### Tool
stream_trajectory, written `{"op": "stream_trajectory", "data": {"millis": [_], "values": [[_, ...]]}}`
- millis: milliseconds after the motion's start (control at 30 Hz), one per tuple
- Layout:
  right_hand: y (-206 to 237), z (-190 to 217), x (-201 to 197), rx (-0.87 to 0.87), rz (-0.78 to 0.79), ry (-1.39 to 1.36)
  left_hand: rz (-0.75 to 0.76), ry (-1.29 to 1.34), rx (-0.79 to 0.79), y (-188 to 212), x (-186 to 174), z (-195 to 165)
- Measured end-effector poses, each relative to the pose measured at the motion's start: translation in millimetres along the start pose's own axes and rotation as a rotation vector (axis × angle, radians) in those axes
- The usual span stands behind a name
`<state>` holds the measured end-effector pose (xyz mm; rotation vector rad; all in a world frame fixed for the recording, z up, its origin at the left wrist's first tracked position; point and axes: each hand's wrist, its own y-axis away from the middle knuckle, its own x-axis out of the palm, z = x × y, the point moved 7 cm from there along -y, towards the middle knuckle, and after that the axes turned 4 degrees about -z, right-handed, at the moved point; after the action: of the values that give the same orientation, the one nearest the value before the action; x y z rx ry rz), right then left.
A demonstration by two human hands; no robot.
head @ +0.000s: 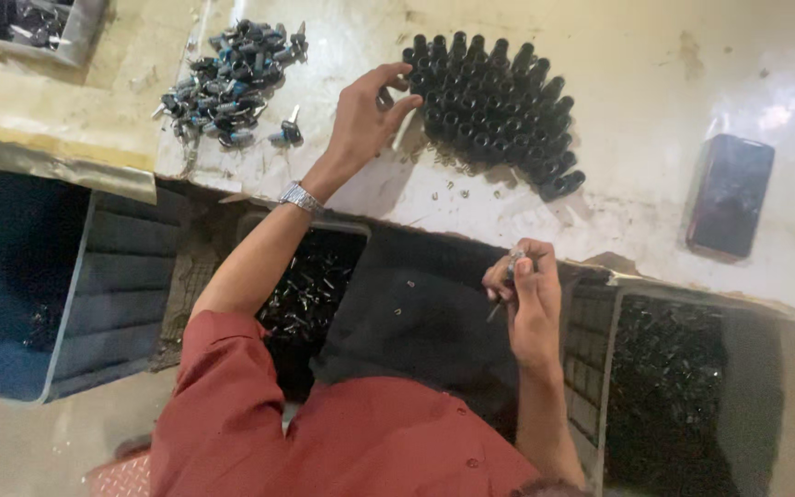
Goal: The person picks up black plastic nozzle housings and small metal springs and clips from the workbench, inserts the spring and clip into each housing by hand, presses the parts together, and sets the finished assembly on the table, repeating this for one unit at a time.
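Head view: a seated worker in a red shirt reaches the left hand point(365, 115), wristwatch point(301, 196) on the wrist, to the left edge of a cluster of upright black tubes point(494, 110) at upper centre of the frame; fingers spread loosely, fingertips touching the nearest tubes, nothing clasped. The right hand point(524, 299), lower centre and well apart from the cluster, pinches a small metal pin point(511, 267), its long axis slanting down-left. Finished plugs point(227, 78) lie heaped upper left; a phone point(731, 195) rests at right.
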<state>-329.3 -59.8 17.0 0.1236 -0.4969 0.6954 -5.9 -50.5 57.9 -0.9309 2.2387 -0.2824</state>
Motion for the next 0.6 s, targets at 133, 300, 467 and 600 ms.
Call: {"op": "stream_trajectory", "data": {"millis": [133, 300, 467, 600], "values": [[-3, 1, -5, 0.129, -0.094, -0.035, -0.034, -0.089, 0.078, -16, 6, -22], [-28, 9, 10, 0.169, -0.038, -0.29, -0.219, 0.077, -0.051, 8, -28, -47], [-49, -25, 28, 0.232, 0.001, -0.321, 0.09, 0.375, -0.061, 92, 1, -88], [-47, -51, 47, 0.172, -0.022, 0.037, 0.063, 0.251, 0.199, 126, -12, -90]]}}
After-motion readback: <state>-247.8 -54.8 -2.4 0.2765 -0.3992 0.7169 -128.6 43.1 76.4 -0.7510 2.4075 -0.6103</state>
